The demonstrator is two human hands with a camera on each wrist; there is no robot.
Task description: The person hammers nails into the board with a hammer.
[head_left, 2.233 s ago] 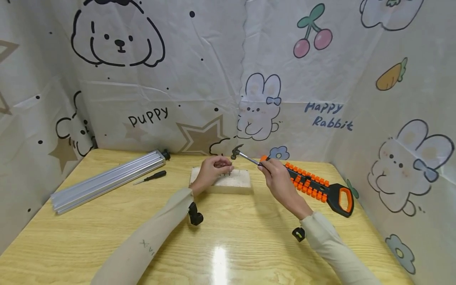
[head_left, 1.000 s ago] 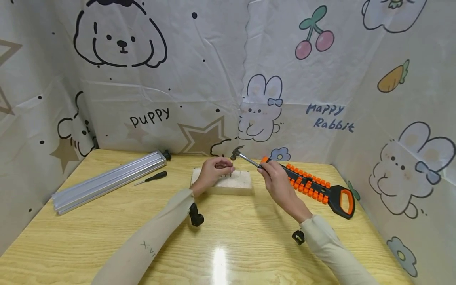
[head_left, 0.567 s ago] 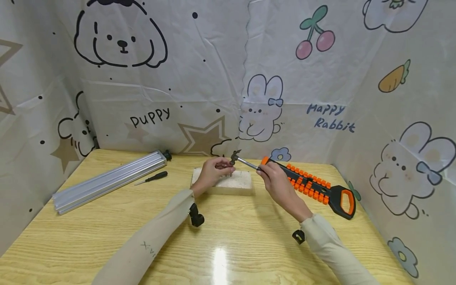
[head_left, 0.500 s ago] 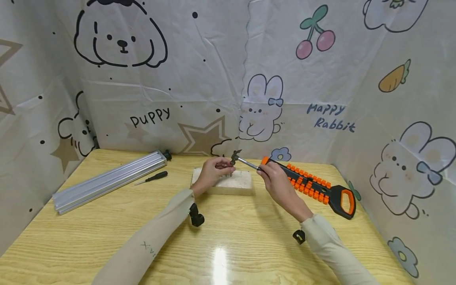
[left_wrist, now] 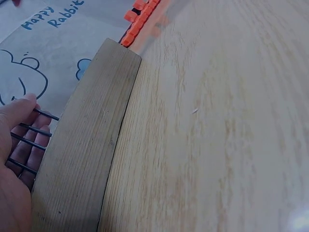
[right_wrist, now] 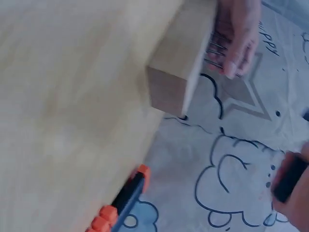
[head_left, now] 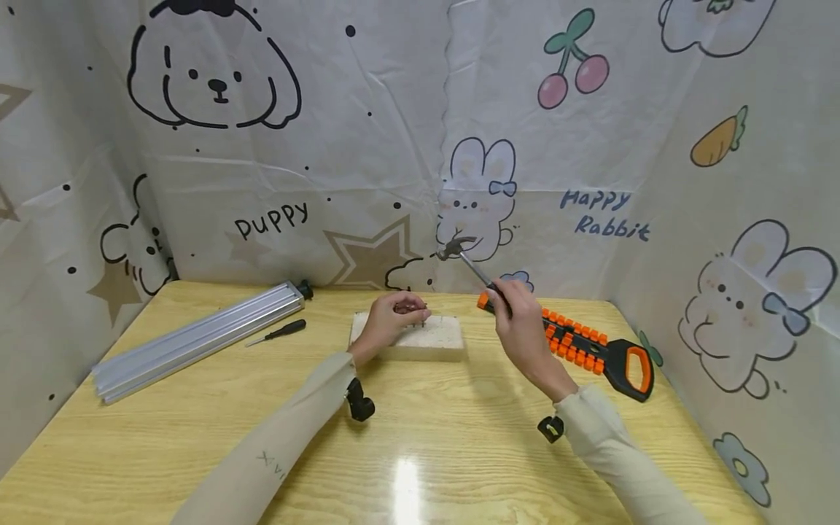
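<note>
A pale wooden block [head_left: 436,339] lies on the table, and several dark nails [left_wrist: 30,142] stand in a row from its top face. My left hand [head_left: 386,322] reaches over the block from the left. In the left wrist view, its thumb and finger pinch the end nail [left_wrist: 47,114] of the row, with the other fingers behind the nails. My right hand [head_left: 523,328] grips the dark handle of a small claw hammer [head_left: 454,249]. The hammer's head is raised above and right of the nails, apart from them. In the right wrist view only the handle's dark end [right_wrist: 291,178] shows.
Behind my right hand lies a long black tool with orange clips and a D-shaped handle [head_left: 630,368]. A screwdriver [head_left: 285,329] and a long ribbed metal bar [head_left: 197,339] lie at the left. Printed cloth [head_left: 367,168] surrounds the table [head_left: 341,445].
The hammer dipped to the nail by my left fingertips about half a second ago. Now my right hand has lifted it up and slightly right. My left hand keeps its place on the nail.
</note>
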